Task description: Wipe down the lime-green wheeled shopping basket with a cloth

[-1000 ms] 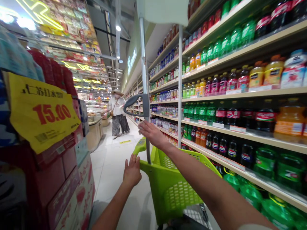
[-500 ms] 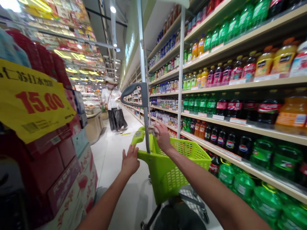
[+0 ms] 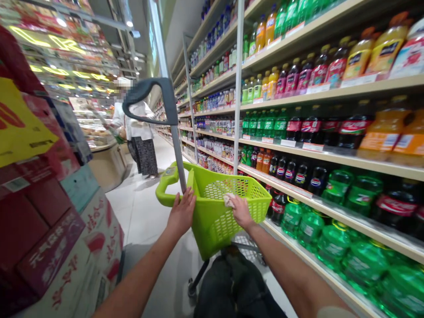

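A lime green plastic shopping basket point(image 3: 232, 212) on a wheeled frame stands in the aisle in front of me, with a grey pull handle point(image 3: 149, 95) on a metal pole. My left hand point(image 3: 181, 211) rests with fingers spread against the basket's near left wall, beside the pole. My right hand point(image 3: 240, 211) is closed on a small pale crumpled cloth or tissue point(image 3: 228, 200) and presses it onto the basket's near rim.
Shelves of soft drink bottles point(image 3: 311, 128) run along the right. Stacked red cartons point(image 3: 43, 234) with a yellow price sign point(image 3: 20, 128) stand at the left. A person in white point(image 3: 137, 132) stands further down the aisle. My dark trouser leg point(image 3: 232, 287) shows below the basket.
My right hand has come down from the pole, now holding the pale cloth on the basket rim. My left hand slid up the basket's wall. The view has moved closer and turned left.
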Tool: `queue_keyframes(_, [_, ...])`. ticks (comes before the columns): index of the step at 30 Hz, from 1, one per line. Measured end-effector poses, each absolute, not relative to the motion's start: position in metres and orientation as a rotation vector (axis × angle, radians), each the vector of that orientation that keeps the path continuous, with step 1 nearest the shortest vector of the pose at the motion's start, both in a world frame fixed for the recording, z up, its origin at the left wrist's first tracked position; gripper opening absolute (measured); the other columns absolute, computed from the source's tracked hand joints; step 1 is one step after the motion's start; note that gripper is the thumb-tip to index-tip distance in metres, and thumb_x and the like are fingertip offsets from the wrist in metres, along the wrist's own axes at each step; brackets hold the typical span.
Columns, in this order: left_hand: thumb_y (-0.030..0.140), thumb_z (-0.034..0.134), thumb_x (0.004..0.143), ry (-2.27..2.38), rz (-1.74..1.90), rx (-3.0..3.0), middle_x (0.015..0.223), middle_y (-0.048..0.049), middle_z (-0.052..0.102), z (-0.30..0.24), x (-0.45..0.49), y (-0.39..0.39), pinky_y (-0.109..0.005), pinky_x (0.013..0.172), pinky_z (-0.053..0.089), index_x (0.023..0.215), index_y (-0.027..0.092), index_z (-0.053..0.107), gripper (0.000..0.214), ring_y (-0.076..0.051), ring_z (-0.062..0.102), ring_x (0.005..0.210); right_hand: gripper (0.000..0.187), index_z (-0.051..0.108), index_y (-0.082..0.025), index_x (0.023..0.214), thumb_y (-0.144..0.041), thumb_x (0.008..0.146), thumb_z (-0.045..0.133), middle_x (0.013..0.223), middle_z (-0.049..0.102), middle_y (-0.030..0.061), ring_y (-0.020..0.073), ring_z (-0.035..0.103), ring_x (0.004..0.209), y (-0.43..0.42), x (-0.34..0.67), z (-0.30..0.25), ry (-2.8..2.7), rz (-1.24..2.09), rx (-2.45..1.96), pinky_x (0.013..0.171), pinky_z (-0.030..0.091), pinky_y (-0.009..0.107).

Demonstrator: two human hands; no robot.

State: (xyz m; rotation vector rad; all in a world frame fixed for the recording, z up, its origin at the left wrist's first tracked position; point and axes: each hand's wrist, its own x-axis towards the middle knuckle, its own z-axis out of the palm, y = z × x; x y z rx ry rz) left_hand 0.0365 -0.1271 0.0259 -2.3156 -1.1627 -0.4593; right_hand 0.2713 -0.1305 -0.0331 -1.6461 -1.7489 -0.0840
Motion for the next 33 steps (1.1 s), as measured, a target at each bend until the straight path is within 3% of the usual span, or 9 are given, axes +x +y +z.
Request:
queue_keyframes(7, [0.012, 0.033, 0.074, -1.218, -0.436, -2.293, 0.139, -0.0101, 0.033, 0.006, 0.066, -0.127, -0.044, 0.107, 0.015, 0.127, 0.009, 0.041, 0.054, -0.023, 0.023, 0.131, 0.048, 0.054, -0.019, 0.114, -0.004, 0.071, 0.040, 0.114, 0.055, 0.0063, 0.0170, 0.044, 0.105, -0.106, 0.218, -0.024, -1.884, -0.088, -1.345, 0.092, 0.030, 0.030])
queue_keyframes(12, [0.012, 0.037, 0.070, -1.245, -0.397, -2.320, 0.138, -0.0066, 0.035, 0.005, 0.056, -0.117, -0.041, 0.108, 0.014, 0.127, 0.012, 0.041, 0.057, -0.020, 0.025, 0.130, 0.049, 0.056, -0.021, 0.111, -0.002, 0.069, 0.039, 0.115, 0.053, 0.0060, 0.0183, 0.042, 0.106, -0.114, 0.269, -0.038, -1.856, -0.127, -1.567, 0.095, 0.027, 0.033])
queue_keyframes(14, [0.012, 0.038, 0.067, -1.263, -0.394, -2.336, 0.137, -0.0066, 0.037, 0.009, 0.055, -0.115, -0.041, 0.108, 0.013, 0.126, 0.012, 0.042, 0.059, -0.020, 0.025, 0.130, 0.049, 0.057, -0.017, 0.110, -0.001, 0.067, 0.038, 0.113, 0.053, 0.0098, 0.0217, 0.041, 0.108, -0.124, 0.309, -0.046, -1.762, -0.136, -1.680, 0.095, 0.024, 0.038])
queue_keyframes(16, [0.014, 0.039, 0.066, -1.308, -0.413, -2.341, 0.136, -0.0088, 0.038, 0.012, 0.060, -0.114, -0.043, 0.108, 0.013, 0.125, 0.010, 0.042, 0.060, -0.021, 0.024, 0.130, 0.048, 0.057, -0.015, 0.109, -0.002, 0.067, 0.039, 0.112, 0.053, 0.0119, 0.0239, 0.040, 0.108, -0.128, 0.327, -0.050, -1.708, -0.145, -1.720, 0.095, 0.024, 0.041])
queue_keyframes(22, [0.012, 0.037, 0.067, -1.384, -0.383, -2.391, 0.137, -0.0114, 0.036, 0.009, 0.089, -0.110, -0.060, 0.103, 0.001, 0.127, 0.011, 0.039, 0.061, -0.026, 0.021, 0.131, 0.051, 0.051, -0.023, 0.115, -0.005, 0.068, 0.043, 0.116, 0.051, 0.0048, 0.0183, 0.042, 0.105, -0.104, 0.257, -0.040, -1.911, -0.157, -1.481, 0.092, 0.029, 0.031])
queue_keyframes(26, [0.011, 0.038, 0.065, -1.340, -0.329, -2.422, 0.138, -0.0107, 0.034, 0.006, 0.086, -0.102, -0.061, 0.103, -0.005, 0.128, 0.012, 0.038, 0.063, -0.026, 0.018, 0.132, 0.050, 0.056, -0.023, 0.110, -0.002, 0.067, 0.041, 0.116, 0.052, 0.0056, 0.0197, 0.041, 0.107, -0.106, 0.292, -0.048, -1.942, -0.199, -1.535, 0.092, 0.028, 0.034])
queue_keyframes(30, [0.012, 0.037, 0.065, -1.349, -0.329, -2.438, 0.138, -0.0107, 0.034, 0.006, 0.079, -0.098, -0.061, 0.103, -0.006, 0.128, 0.011, 0.038, 0.062, -0.024, 0.018, 0.132, 0.044, 0.060, -0.017, 0.105, -0.003, 0.067, 0.041, 0.112, 0.053, 0.0115, 0.0234, 0.043, 0.106, -0.124, 0.365, -0.059, -1.738, -0.242, -1.810, 0.090, 0.029, 0.037])
queue_keyframes(33, [0.014, 0.039, 0.065, -1.344, -0.320, -2.436, 0.139, -0.0110, 0.032, 0.006, 0.078, -0.098, -0.062, 0.102, -0.006, 0.128, 0.011, 0.037, 0.062, -0.026, 0.015, 0.133, 0.044, 0.058, -0.015, 0.108, -0.005, 0.069, 0.041, 0.111, 0.053, 0.0120, 0.0233, 0.044, 0.105, -0.124, 0.356, -0.060, -1.705, -0.251, -1.824, 0.090, 0.030, 0.038])
